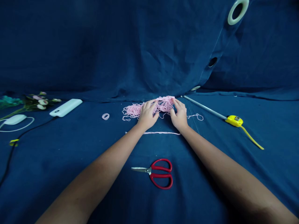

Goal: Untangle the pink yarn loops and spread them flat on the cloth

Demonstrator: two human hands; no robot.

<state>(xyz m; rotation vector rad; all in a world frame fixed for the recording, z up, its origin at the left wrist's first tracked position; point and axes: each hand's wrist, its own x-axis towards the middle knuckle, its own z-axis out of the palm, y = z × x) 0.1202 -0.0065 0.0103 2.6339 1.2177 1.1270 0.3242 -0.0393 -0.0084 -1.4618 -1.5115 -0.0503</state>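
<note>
Your left hand (pixel 148 114) and your right hand (pixel 179 114) both lay on a messy pile of pink yarn (pixel 149 109) in the middle of the blue cloth (pixel 70 161), with the fingers bent down onto the yarn, though I could not tell if they pinched any strands. Red scissors (pixel 156 173) lay shut on the cloth between your arms, nearer to you. A yellow tape measure (pixel 234 120) sat off to your right, well apart from the yarn.
</note>
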